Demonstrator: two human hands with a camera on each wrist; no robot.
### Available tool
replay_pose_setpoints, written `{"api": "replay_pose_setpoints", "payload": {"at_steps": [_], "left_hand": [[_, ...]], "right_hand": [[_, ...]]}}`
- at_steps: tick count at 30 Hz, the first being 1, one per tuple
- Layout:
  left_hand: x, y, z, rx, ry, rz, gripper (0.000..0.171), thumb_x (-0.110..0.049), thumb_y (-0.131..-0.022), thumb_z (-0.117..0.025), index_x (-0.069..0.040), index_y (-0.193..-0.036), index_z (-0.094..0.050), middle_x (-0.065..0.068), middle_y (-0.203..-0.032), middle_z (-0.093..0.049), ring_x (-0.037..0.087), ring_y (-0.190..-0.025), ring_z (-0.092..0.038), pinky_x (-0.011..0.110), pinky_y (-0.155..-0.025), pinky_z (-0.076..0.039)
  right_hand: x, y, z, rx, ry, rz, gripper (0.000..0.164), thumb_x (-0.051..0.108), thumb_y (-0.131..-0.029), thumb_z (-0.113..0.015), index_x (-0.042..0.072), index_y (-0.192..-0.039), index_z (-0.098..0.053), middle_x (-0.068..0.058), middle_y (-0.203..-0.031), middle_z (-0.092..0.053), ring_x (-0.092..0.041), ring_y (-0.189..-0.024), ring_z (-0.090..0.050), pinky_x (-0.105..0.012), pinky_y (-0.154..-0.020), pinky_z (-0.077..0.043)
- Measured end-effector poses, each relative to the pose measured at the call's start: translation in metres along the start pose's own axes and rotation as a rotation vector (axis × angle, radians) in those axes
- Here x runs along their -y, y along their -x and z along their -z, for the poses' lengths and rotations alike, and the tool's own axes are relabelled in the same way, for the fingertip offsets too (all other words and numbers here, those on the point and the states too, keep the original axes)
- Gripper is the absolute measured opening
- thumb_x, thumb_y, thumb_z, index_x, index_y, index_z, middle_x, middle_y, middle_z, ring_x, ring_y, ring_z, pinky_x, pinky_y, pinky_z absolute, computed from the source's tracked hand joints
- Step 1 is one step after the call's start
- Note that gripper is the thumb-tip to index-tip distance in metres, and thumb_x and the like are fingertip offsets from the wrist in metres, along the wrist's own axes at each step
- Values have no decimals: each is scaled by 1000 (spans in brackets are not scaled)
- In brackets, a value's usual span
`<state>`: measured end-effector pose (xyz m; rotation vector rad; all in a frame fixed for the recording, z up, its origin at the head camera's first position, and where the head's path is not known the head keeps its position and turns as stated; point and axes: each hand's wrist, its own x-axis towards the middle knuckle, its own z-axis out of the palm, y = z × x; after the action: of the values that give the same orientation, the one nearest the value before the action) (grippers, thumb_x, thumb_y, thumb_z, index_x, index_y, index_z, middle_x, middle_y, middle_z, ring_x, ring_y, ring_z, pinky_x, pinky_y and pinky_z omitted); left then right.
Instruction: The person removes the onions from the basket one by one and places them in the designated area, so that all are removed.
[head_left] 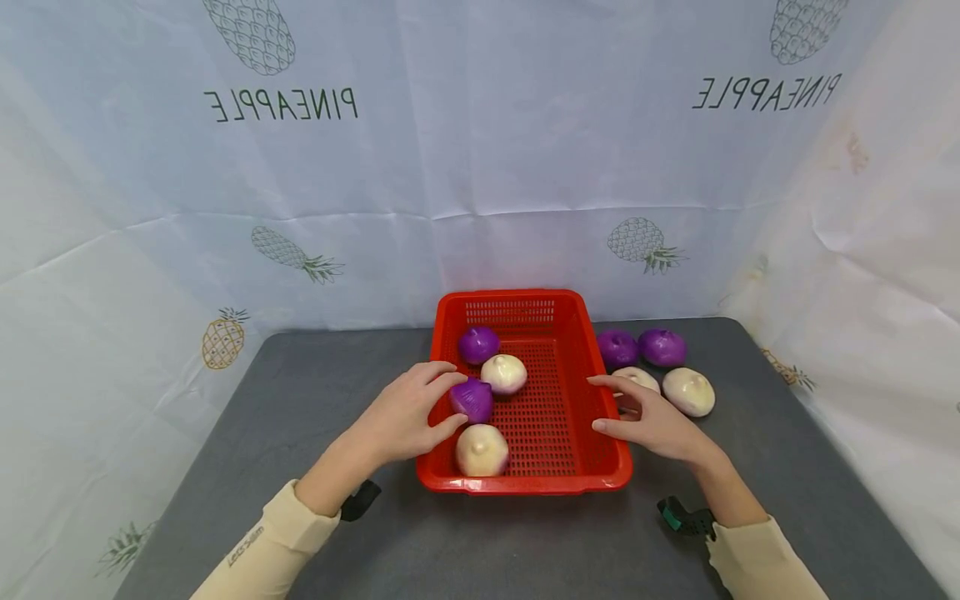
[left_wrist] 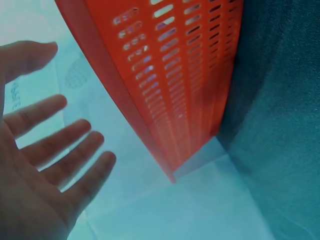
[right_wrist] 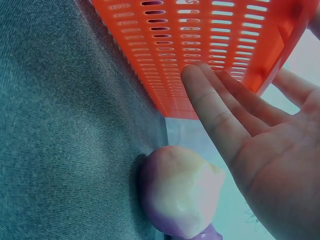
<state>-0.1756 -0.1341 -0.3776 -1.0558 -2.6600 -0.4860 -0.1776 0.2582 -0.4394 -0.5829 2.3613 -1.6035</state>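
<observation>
A red slotted plastic basket stands between the two hands. Inside it, along the left side, are two purple onion-like bulbs and two white turnips with purplish undersides. My left hand hovers at the left rim, fingers spread; in the left wrist view the open palm is apart from the basket's side wall. At the opposite rim is my right hand, thumb and index tips over the edge. The right wrist view shows its extended fingers along the outer wall.
Right of the basket on the dark grey table lie two more purple bulbs and two white turnips, one partly behind the right hand. White cloth printed with pineapples hangs behind and at both sides.
</observation>
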Motion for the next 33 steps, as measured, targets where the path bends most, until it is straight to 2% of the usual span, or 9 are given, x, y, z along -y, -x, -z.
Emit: {"api": "replay_pose_setpoints", "payload": {"at_steps": [6, 10, 14, 17, 21, 26, 33], "left_hand": [[-6, -6, -2, 95, 13, -99, 51, -29, -83, -81, -9, -127, -66, 9, -131, -60, 27, -121, -56, 45, -101, -52], [-8, -9, -4, 175, -5, -143, 55, -28, -82, -83, -12, -130, -64, 10, -134, -59, 26, -124, -54, 44, -104, -49], [-10, -12, -7, 228, -32, -152, 58, -29, -81, -84, -12, -132, -63, 10, -138, -56, 27, -129, -51, 45, -108, -46], [-11, -15, -9, 244, -41, -163, 56, -27, -80, -83, -11, -131, -63, 12, -139, -55, 29, -130, -49, 47, -109, -44], [-13, -19, -13, 273, -54, -179, 54, -24, -80, -81, -13, -129, -63, 9, -134, -56, 29, -125, -52, 44, -106, -46], [-14, -24, -20, 348, -105, -165, 60, -31, -78, -84, -15, -132, -63, 5, -135, -54, 24, -121, -51, 40, -102, -48], [-17, -29, -27, 437, -170, -155, 65, -34, -77, -85, -18, -136, -62, 7, -143, -52, 26, -131, -47, 42, -109, -44]], "right_hand": [[0, 0, 1, 5, -1, -2, 63, 18, -94, -74, 5, -149, -45, -21, -137, -51, -40, -115, -61, -35, -83, -61], [1, 0, 1, 8, -4, -7, 64, 18, -94, -74, 4, -149, -44, -22, -137, -51, -40, -115, -60, -35, -82, -61], [1, 0, -1, 7, 1, -6, 65, 18, -94, -73, 4, -149, -44, -21, -136, -51, -39, -114, -61, -34, -82, -61], [2, 0, -1, 6, 5, 1, 65, 18, -93, -74, 3, -149, -44, -21, -136, -51, -39, -113, -61, -34, -82, -61], [1, -1, -1, 8, 1, 11, 65, 18, -93, -74, 2, -149, -44, -21, -135, -51, -39, -112, -62, -34, -82, -61], [0, -1, -1, 6, -5, 20, 65, 17, -93, -74, 2, -149, -44, -22, -135, -52, -40, -112, -61, -34, -82, -61], [0, -1, -2, 3, -13, 23, 65, 16, -93, -74, 2, -149, -44, -22, -135, -52, -41, -113, -60, -34, -81, -61]]}}
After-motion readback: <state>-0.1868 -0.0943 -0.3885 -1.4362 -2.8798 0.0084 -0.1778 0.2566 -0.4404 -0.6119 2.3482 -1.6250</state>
